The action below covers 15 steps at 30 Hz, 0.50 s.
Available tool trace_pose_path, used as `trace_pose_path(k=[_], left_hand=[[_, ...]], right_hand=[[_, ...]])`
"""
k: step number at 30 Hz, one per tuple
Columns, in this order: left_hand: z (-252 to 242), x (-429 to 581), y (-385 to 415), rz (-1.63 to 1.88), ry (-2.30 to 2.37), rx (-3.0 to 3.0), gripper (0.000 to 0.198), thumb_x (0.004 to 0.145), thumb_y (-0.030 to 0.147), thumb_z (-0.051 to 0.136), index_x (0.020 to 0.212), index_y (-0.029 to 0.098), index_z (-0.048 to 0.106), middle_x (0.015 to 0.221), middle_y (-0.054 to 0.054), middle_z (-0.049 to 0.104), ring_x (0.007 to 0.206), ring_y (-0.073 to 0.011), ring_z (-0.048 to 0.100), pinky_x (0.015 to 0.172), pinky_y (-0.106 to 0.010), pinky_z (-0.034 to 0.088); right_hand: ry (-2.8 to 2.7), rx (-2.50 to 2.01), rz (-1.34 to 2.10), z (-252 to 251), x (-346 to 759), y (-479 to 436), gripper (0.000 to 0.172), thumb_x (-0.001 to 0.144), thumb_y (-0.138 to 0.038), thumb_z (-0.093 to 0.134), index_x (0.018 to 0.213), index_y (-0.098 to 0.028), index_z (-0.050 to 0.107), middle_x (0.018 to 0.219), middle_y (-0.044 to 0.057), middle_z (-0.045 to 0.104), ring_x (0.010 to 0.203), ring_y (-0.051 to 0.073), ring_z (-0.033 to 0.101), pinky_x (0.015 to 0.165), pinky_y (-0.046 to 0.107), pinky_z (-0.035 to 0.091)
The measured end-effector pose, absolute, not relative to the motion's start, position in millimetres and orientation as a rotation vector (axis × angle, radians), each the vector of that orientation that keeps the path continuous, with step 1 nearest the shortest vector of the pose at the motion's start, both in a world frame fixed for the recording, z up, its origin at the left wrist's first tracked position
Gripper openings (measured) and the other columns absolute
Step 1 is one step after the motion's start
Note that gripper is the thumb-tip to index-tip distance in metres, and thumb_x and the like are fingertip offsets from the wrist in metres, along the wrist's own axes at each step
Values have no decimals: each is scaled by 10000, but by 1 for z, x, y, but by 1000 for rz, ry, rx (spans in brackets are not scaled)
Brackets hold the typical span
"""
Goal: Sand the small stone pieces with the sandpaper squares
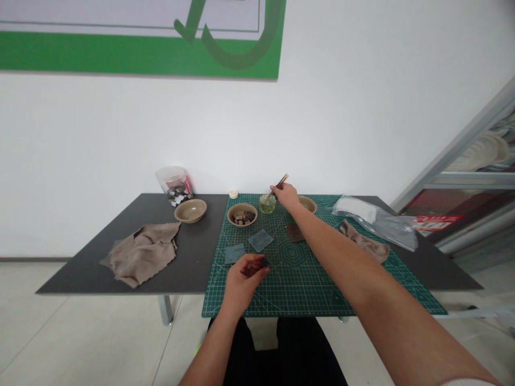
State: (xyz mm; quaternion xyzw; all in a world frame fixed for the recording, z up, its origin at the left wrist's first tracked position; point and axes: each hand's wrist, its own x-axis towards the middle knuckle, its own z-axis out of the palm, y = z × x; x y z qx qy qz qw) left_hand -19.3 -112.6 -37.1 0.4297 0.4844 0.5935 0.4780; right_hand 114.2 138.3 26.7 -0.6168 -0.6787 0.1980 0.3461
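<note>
My left hand (243,276) is closed near the front of the cutting mat, pinching a small dark piece (264,262) between thumb and fingers. Farther back, my right hand (286,196) grips a thin brown stick (284,179) with a light top end. The stick slants down into a small glass jar (267,205) of yellow-green liquid, and its lower end cannot be made out. Left of the jar stands a tan bowl (229,215) with several dark brown chunks (244,217). Another tan bowl (309,203) is partly hidden behind my right wrist.
The green cutting mat (289,297) bears two bluish squares (260,240), a brown square (295,232), a brown cloth (368,244) and a clear plastic bag (382,222). On the left are another cloth (147,252), a bowl (190,211) and a tilted clear tub (174,182). A wall stands behind.
</note>
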Motion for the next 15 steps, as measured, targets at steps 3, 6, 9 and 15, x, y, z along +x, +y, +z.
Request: trace_pose_path(k=[3,6,9,15], left_hand=[[-39,-20,-112,1444,1183,1057,269,644,222,786,892,169,697,680,15,605,618,-108,572,601,-232,482],[-37,-19,-112,1453,1181,1053,269,638,225,789,884,172,697,671,21,598,609,-105,574,597,-231,486],[-33,-19,-112,1470,1179,1047,264,640,238,787,880,176,695,662,26,600,603,-108,585,593,-232,486],[-33,-19,-112,1490,1214,1050,286,637,275,795,887,176,696,657,20,621,605,-124,612,597,-249,510]], right_hand=[[-1768,-1565,533,26,113,139,240,876,-361,583,840,-157,705,813,88,742,816,204,707,796,296,510],[-1750,-1539,511,33,116,139,252,887,-361,558,849,-155,696,812,93,740,824,204,708,801,301,518],[-1719,-1488,480,45,127,136,275,900,-376,527,857,-152,682,790,92,736,764,196,709,772,304,535],[-1413,-1257,648,64,160,109,252,858,-381,600,774,-146,639,672,66,711,583,168,679,614,288,577]])
